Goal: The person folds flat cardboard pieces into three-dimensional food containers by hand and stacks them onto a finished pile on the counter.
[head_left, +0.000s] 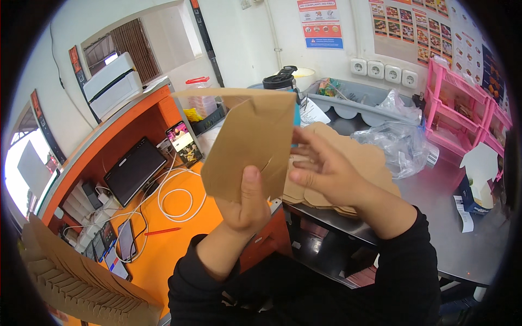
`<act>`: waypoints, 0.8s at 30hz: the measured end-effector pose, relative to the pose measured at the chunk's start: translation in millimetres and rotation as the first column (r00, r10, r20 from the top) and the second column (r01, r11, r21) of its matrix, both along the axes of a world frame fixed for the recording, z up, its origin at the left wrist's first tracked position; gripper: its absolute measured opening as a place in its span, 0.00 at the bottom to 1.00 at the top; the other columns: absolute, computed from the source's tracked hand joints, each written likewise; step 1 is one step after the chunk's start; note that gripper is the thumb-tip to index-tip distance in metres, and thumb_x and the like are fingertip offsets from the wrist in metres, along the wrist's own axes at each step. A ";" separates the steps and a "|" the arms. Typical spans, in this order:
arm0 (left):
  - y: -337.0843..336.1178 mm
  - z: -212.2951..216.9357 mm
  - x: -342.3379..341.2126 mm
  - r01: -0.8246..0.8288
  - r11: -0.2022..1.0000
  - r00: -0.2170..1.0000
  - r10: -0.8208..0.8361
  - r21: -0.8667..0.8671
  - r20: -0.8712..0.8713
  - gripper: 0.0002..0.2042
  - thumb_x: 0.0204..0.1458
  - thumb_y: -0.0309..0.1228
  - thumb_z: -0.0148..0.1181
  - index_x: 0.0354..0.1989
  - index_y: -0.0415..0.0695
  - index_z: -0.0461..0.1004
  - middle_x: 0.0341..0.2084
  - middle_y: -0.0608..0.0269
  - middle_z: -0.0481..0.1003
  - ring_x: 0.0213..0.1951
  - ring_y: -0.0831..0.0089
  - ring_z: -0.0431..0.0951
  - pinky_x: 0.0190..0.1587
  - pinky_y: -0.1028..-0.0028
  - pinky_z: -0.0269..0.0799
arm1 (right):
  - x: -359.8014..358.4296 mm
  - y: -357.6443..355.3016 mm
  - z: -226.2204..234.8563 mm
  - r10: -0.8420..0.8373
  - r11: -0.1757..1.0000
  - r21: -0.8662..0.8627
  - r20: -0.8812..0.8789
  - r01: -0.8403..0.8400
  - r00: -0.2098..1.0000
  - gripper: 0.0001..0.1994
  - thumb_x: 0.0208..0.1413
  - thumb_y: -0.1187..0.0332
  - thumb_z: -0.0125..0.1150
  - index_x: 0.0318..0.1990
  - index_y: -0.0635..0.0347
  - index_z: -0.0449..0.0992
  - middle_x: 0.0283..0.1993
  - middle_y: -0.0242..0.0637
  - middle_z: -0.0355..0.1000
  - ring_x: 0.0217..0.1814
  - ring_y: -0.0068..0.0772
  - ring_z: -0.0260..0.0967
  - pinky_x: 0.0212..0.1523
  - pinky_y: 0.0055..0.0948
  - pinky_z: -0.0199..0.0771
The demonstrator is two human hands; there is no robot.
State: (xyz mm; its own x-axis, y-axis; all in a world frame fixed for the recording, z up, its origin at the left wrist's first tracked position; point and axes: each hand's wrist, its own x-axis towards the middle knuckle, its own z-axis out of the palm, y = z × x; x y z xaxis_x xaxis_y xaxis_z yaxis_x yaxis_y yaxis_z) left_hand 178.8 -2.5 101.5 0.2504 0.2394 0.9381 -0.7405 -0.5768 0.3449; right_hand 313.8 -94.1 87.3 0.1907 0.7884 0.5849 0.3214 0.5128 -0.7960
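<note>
Upright in front of me is a partly folded brown cardboard box, its plain side facing me and a flap bent over along the top. My left hand grips it from below, thumb pressed against the near face; the other fingers are hidden behind. At the box's right edge is my right hand, fingers apart and a little curled. Whether its fingertips touch the box, I cannot tell. Beneath and beyond the right hand lies a pile of flat brown cardboard blanks on the metal table.
At lower left leans a row of nested cardboard pieces. The orange desk carries a tablet, phones, white cables and a red pen. Right of the blanks are crumpled clear plastic, pink racks and an opened small box.
</note>
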 end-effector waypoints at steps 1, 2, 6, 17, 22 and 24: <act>-2.3 -0.9 0.8 -0.002 1.000 1.000 0.002 0.004 0.008 0.17 0.52 0.28 0.43 0.49 0.32 0.60 0.43 0.54 0.67 0.45 0.69 0.68 0.46 0.73 0.63 | -3.5 2.5 -5.4 0.112 0.991 -0.072 -0.061 -0.116 0.992 0.39 0.48 0.59 0.59 0.60 0.67 0.41 0.57 0.49 0.50 0.59 0.41 0.51 0.53 0.33 0.59; -4.0 -5.0 4.5 -0.016 0.999 0.997 0.019 -0.044 0.074 0.17 0.53 0.30 0.42 0.48 0.33 0.61 0.43 0.55 0.67 0.45 0.69 0.68 0.45 0.74 0.63 | -6.2 7.3 -8.5 0.243 0.965 -0.080 -0.076 -0.249 0.967 0.37 0.52 0.60 0.53 0.61 0.69 0.38 0.62 0.49 0.43 0.64 0.41 0.43 0.58 0.36 0.51; -7.6 -18.6 14.1 0.040 0.973 0.989 -0.006 -0.226 0.149 0.16 0.55 0.33 0.42 0.47 0.33 0.62 0.43 0.56 0.67 0.44 0.70 0.67 0.45 0.73 0.63 | -16.9 7.7 -8.0 0.482 0.870 0.033 -0.272 -0.492 0.833 0.30 0.56 0.62 0.47 0.60 0.69 0.43 0.60 0.46 0.50 0.62 0.35 0.49 0.58 0.34 0.52; -17.0 -40.6 20.6 -0.179 0.984 0.979 0.178 0.001 -0.104 0.13 0.54 0.27 0.44 0.45 0.34 0.65 0.42 0.48 0.67 0.45 0.57 0.68 0.46 0.69 0.62 | -9.0 4.8 -15.3 0.436 0.872 0.108 -0.616 -0.478 0.656 0.22 0.57 0.57 0.40 0.53 0.66 0.59 0.52 0.39 0.62 0.54 0.29 0.60 0.51 0.33 0.62; -15.7 -46.9 19.9 0.059 0.969 0.960 -0.121 -0.239 -0.253 0.19 0.53 0.33 0.47 0.48 0.33 0.62 0.46 0.49 0.65 0.50 0.60 0.64 0.51 0.70 0.58 | -3.7 6.6 -11.0 0.426 0.892 0.111 -0.528 -0.437 0.735 0.21 0.57 0.60 0.42 0.51 0.66 0.60 0.48 0.39 0.66 0.46 0.28 0.66 0.44 0.29 0.67; -3.2 -52.5 14.9 0.138 0.976 0.952 -0.178 -0.169 -0.249 0.23 0.51 0.38 0.49 0.50 0.32 0.61 0.46 0.49 0.64 0.51 0.60 0.64 0.52 0.70 0.57 | -4.4 5.9 -8.0 0.411 0.902 0.108 -0.511 -0.418 0.755 0.20 0.57 0.61 0.43 0.51 0.67 0.60 0.46 0.39 0.67 0.44 0.27 0.67 0.41 0.27 0.69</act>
State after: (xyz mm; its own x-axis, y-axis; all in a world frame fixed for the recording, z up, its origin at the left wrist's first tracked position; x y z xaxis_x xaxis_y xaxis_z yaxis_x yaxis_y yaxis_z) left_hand 193.7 -5.6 49.0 0.5275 0.3078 0.7918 -0.6903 -0.3879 0.6107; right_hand 309.4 -88.2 79.4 0.1101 0.8665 0.4869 -0.3737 0.4900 -0.7876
